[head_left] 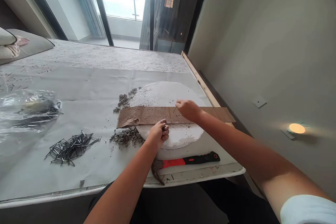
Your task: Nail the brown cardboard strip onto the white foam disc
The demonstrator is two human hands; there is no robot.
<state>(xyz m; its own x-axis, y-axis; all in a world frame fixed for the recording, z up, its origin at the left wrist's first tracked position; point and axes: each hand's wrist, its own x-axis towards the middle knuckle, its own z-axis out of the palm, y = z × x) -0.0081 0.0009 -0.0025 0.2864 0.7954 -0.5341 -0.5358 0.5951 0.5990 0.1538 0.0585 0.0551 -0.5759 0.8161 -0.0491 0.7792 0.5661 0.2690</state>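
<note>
Brown board (151, 115): lies across the white foam (168, 92).
Right hand (188, 110): pinches a nail (174, 110) over the board.
Left hand (158, 134): curled round a dark thing (164, 128), unclear what, near the board.
Hammer (187, 160): beside the foam.

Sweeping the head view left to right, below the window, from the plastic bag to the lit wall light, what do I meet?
Plastic bag → pile of nails → grey rubble → left hand → right hand → white wall plate → lit wall light.
</note>
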